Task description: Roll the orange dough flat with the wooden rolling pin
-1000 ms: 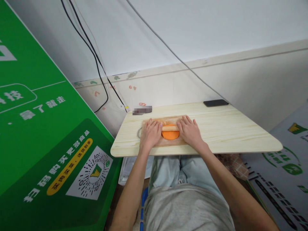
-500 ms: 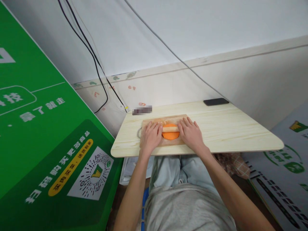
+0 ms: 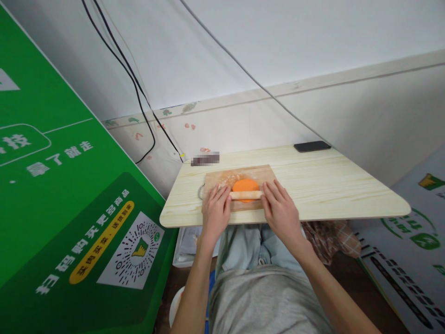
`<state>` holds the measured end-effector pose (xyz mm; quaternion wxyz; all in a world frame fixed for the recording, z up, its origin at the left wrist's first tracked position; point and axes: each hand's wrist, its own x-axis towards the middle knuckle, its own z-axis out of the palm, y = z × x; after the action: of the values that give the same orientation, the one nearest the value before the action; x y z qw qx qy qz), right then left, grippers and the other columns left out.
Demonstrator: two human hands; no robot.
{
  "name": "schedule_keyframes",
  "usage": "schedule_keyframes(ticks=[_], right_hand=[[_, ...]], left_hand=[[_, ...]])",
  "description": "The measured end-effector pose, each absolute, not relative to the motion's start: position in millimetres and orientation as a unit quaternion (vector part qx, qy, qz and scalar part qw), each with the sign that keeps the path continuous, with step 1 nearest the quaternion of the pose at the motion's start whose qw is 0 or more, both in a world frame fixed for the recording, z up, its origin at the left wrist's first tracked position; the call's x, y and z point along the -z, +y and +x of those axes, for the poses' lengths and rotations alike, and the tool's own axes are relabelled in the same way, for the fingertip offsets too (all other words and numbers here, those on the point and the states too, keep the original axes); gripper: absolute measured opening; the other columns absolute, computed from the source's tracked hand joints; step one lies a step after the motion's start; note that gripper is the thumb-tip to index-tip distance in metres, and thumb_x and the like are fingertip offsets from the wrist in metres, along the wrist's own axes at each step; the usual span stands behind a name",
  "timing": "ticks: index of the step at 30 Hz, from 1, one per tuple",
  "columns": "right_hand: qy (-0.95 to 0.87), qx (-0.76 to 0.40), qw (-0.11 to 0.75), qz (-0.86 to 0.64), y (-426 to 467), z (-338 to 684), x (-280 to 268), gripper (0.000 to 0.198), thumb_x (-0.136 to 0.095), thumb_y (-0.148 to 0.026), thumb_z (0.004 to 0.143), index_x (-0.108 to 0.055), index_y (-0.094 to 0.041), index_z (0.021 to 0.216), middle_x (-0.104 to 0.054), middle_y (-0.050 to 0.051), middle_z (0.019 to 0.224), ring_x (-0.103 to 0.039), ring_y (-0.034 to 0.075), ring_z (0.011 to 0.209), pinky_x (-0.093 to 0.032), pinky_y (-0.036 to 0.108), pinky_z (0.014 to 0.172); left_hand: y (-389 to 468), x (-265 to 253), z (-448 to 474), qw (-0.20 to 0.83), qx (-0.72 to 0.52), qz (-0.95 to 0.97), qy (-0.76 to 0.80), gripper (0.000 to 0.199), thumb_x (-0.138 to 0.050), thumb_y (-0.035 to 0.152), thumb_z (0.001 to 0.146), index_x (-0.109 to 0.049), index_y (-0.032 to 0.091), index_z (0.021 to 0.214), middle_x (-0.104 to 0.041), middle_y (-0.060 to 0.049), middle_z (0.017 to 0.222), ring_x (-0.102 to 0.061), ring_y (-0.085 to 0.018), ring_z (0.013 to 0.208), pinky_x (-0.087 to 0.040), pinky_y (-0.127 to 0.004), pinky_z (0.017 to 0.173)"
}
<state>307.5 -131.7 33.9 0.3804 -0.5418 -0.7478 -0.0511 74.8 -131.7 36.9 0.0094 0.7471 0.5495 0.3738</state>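
Observation:
A pale wooden rolling pin [image 3: 246, 195] lies across the near part of a flat orange round of dough [image 3: 245, 185]. Both rest on a wooden cutting board [image 3: 266, 172] dusted with flour on its left half. My left hand [image 3: 216, 211] is on the pin's left end, and my right hand [image 3: 281, 209] is on its right end. Fingers of both hands lie over the ends and hide them. Most of the dough shows beyond the pin, with a thin edge on the near side.
The board lies on a light wood-grain table [image 3: 333, 185]. A black phone [image 3: 312, 146] is near the back edge, and a blurred dark object [image 3: 205, 159] lies at the back left. A green printed panel [image 3: 104, 208] stands at the left. Cables [image 3: 141, 97] run down the wall.
Both hands have drawn the rolling pin toward me, from the middle of the dough to its near edge. More of the dough's far side now shows.

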Motion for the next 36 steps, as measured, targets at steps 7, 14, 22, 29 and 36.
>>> schedule_keyframes(ticks=[7,14,22,29,36], right_hand=[[-0.738,0.051,0.418,-0.527,-139,308,-29,0.044,-0.048,-0.032,0.112,-0.069,-0.020,0.149,-0.070,0.013,0.150,-0.054,0.035,0.153,-0.048,0.058,0.124],[-0.734,0.069,0.438,-0.515,-142,309,-24,0.041,-0.051,-0.031,0.111,-0.071,-0.022,0.146,-0.073,0.011,0.147,-0.057,0.034,0.151,-0.052,0.057,0.122],[-0.739,0.074,0.420,-0.522,-139,308,-27,0.042,-0.049,-0.029,0.111,-0.070,-0.018,0.146,-0.070,0.012,0.151,-0.056,0.035,0.151,-0.050,0.056,0.124],[-0.759,0.041,0.366,-0.538,-109,316,-34,0.049,-0.039,-0.035,0.113,-0.072,-0.016,0.144,-0.070,0.015,0.151,-0.057,0.034,0.150,-0.045,0.058,0.126],[-0.749,0.025,0.311,-0.584,-67,309,-44,0.049,-0.034,-0.029,0.110,-0.077,-0.009,0.122,-0.060,0.024,0.159,-0.039,0.039,0.162,-0.038,0.064,0.126]], left_hand=[[-137,-37,74,0.007,-0.378,0.747,0.546,0.043,-0.047,0.027,0.110,-0.070,0.023,0.147,-0.069,-0.007,0.154,-0.051,-0.031,0.156,-0.042,-0.059,0.130],[-139,-36,74,0.003,-0.380,0.747,0.545,0.042,-0.048,0.025,0.109,-0.071,0.023,0.145,-0.070,-0.008,0.152,-0.050,-0.031,0.157,-0.042,-0.059,0.130],[-136,-36,76,-0.003,-0.378,0.744,0.552,0.042,-0.049,0.027,0.110,-0.071,0.023,0.145,-0.069,-0.009,0.154,-0.049,-0.032,0.158,-0.041,-0.059,0.131],[-113,-43,83,0.021,-0.376,0.732,0.568,0.040,-0.046,0.029,0.110,-0.075,0.025,0.138,-0.071,-0.009,0.150,-0.048,-0.031,0.158,-0.036,-0.061,0.133],[-78,-53,88,0.014,-0.350,0.735,0.580,0.037,-0.045,0.033,0.110,-0.077,0.023,0.127,-0.071,-0.012,0.149,-0.045,-0.036,0.160,-0.028,-0.068,0.133]])
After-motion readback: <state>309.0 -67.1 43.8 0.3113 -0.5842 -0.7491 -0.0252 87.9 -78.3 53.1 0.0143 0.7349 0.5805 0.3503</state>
